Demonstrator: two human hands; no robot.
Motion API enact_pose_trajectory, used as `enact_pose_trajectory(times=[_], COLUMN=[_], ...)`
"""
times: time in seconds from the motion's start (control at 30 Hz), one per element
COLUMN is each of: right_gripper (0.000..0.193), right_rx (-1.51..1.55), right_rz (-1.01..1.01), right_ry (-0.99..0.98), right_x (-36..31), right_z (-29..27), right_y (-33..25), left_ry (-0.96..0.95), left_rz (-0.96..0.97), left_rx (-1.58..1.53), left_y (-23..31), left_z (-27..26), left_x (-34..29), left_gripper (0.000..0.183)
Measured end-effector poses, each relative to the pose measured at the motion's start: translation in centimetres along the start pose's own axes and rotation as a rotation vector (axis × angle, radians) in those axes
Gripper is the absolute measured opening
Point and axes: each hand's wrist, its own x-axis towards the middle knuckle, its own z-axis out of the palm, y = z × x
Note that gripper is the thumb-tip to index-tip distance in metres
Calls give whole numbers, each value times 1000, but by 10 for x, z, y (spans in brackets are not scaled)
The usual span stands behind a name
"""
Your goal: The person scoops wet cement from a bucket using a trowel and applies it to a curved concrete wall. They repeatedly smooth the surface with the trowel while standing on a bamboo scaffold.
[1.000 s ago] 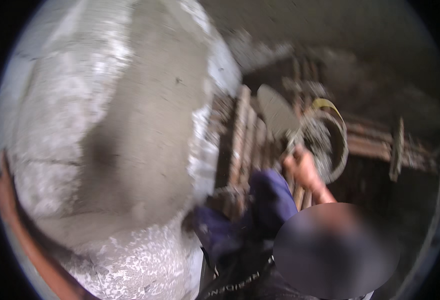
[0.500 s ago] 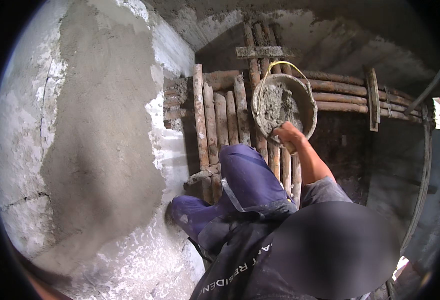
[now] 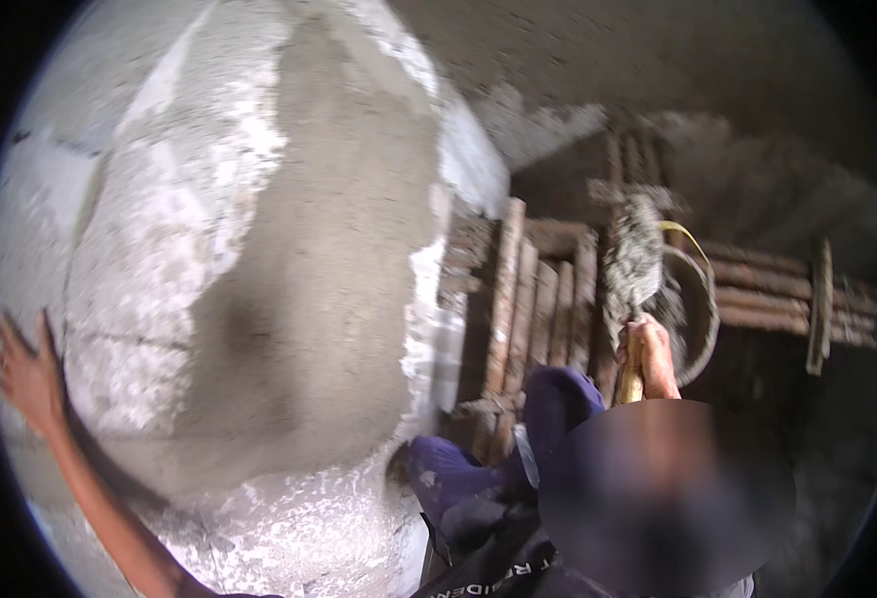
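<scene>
My right hand [image 3: 658, 357] is closed round the wooden handle of a trowel [image 3: 632, 374]. A heap of wet grey mortar [image 3: 637, 254] covers the trowel's blade, so the blade itself is hidden. The load is held over the left side of a bucket [image 3: 708, 344] with a yellow handle, which has more mortar inside. At the far left my left hand [image 3: 28, 374] lies with fingers spread against the pale wall [image 3: 125, 369], holding nothing. Between the hands, a broad patch of grey plaster [image 3: 329, 289] covers part of that wall.
Rusty pipes or poles [image 3: 518, 309] form a platform under the bucket, with more poles [image 3: 757, 296] running off to the right. A short plank [image 3: 819, 304] crosses those. My bent leg in purple trousers [image 3: 458, 478] is beside the wall.
My right hand has lifted the trowel from the bucket with mortar on it. My left arm has come into view, its hand on the wall. The view has swung left.
</scene>
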Motion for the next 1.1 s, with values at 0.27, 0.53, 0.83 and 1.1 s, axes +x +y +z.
enact_pose_trajectory(times=[0.27,0.53,0.83,1.1], right_gripper=[18,14,26,20], right_rx=[267,-620,-156,106], right_rz=[-925,-813,-904,37], right_ry=[473,-304,-185,-432], right_x=[155,74,145,196], right_z=[194,360,362,436], right_y=[-110,-57,-10,-169], left_ry=[454,703,684,634], left_rz=[46,108,98,76], left_rx=[-361,-523,-573,-528], left_y=[0,-2,-2,-3], left_z=[-18,2,7,2], left_x=[-6,-5,-4,-5], left_gripper=[66,65,64,65])
